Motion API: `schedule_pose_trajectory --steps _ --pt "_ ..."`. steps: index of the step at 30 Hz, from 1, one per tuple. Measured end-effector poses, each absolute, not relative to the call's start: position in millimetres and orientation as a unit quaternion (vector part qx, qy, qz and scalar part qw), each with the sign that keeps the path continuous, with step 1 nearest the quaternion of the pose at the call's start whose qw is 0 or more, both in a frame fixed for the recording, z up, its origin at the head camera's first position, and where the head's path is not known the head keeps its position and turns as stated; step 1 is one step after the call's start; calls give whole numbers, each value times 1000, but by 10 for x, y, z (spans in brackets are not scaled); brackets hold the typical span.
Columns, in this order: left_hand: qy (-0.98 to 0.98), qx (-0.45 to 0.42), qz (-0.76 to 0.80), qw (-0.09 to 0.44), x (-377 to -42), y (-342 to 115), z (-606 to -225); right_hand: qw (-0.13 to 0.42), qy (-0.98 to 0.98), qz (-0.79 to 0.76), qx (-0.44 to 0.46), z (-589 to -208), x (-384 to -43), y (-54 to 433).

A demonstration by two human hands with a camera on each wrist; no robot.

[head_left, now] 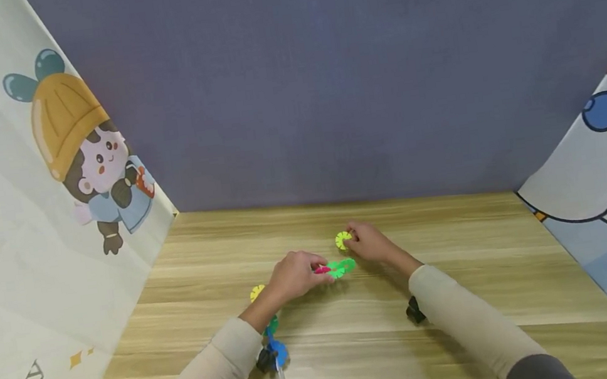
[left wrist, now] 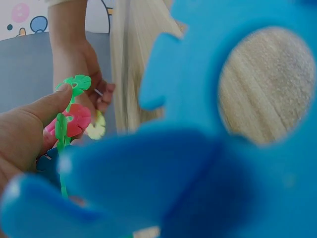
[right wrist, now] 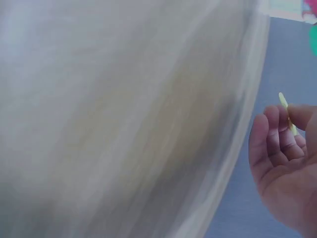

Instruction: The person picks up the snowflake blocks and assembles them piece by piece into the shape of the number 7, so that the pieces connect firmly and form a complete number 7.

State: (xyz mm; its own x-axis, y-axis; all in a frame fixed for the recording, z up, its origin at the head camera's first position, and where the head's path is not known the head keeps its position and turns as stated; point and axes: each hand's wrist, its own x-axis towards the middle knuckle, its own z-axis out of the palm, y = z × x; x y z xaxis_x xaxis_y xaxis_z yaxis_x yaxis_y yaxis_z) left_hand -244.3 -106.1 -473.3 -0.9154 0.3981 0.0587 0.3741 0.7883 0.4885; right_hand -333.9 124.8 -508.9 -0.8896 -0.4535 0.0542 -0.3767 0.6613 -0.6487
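My left hand [head_left: 293, 275] pinches a chain of notched plastic snowflake discs, with a pink disc [left wrist: 79, 119] and green discs [head_left: 340, 268] showing past the fingertips. Between thumb and fingers of my right hand [head_left: 369, 242] is a yellow snowflake disc [head_left: 342, 241], just beyond the green ones and apart from them. In the right wrist view that disc is seen edge-on. Large blue discs [left wrist: 195, 84] fill much of the left wrist view, close to the camera. Whether they join the held chain is hidden.
By my left forearm, another yellow disc [head_left: 257, 292], a green disc [head_left: 271, 325] and a blue disc [head_left: 280, 352] show. Small black devices [head_left: 415, 310] sit at both wrists. The wooden table [head_left: 358, 360] meets a grey-blue backdrop [head_left: 325, 85], with printed cloth at both sides.
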Motion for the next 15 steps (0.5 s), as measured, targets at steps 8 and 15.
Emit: schedule_pose_trajectory --steps 8,15 --pt "947 201 251 26 -2451 -1060 -4744 97 876 -422 -211 -4976 -3117 1412" --pt "944 207 255 24 -2453 -1041 -4745 146 851 -472 -179 -4963 -2930 1566"
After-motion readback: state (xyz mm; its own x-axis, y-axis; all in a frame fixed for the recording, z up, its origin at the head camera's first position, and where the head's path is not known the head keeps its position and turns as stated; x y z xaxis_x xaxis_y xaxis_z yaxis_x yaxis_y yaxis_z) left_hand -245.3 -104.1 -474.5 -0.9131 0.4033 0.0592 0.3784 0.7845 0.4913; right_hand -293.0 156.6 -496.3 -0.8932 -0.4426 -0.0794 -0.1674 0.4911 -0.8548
